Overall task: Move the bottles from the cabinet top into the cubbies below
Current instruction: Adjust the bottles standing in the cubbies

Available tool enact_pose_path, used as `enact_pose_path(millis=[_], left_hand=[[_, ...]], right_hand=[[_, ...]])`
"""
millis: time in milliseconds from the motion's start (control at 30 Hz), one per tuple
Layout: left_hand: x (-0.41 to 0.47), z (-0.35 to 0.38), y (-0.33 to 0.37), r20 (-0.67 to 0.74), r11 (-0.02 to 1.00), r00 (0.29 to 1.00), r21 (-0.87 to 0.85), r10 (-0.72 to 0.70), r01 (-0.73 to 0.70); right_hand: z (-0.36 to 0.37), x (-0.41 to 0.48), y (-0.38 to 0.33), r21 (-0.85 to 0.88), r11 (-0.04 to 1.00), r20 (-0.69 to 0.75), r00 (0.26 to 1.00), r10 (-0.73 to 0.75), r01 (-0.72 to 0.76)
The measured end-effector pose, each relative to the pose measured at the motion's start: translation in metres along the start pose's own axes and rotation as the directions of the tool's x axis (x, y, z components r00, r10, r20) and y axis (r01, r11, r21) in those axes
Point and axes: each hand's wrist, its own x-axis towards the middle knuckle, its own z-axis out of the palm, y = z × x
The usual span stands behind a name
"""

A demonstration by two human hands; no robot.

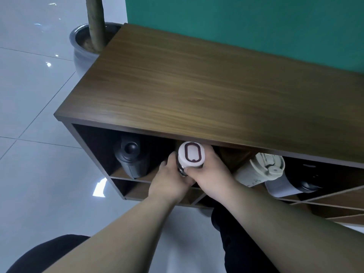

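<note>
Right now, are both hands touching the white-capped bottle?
Touching. The head view shows the left hand and right hand wrapped around the white-capped bottle just below its cap.

A teal wall (pixel 256 26) stands at the far side. Glossy pale floor tiles (pixel 29 95) carry bright light reflections on the left. A grey pot (pixel 82 50) holding a trunk (pixel 95 22) stands at the far left, beside the wooden unit.

Cabinet top (pixel 206 85) bare (cubbies (pixel 137 186) crowded)
</note>
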Motion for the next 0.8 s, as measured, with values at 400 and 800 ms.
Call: enact_pose_path(millis=[400,800], left_hand=[[0.003,0.001,-0.001,-0.011,1.000,1.000,-0.019,0.017,-0.018],[-0.008,-0.006,0.003,0.102,0.996,0.991,0.041,-0.088,0.084]], right_hand=[[0.001,-0.001,0.006,-0.071,0.997,-0.047,0.998,-0.039,0.036],[0.000,-0.007,0.002,-0.106,0.994,-0.027,1.000,-0.012,0.009]])
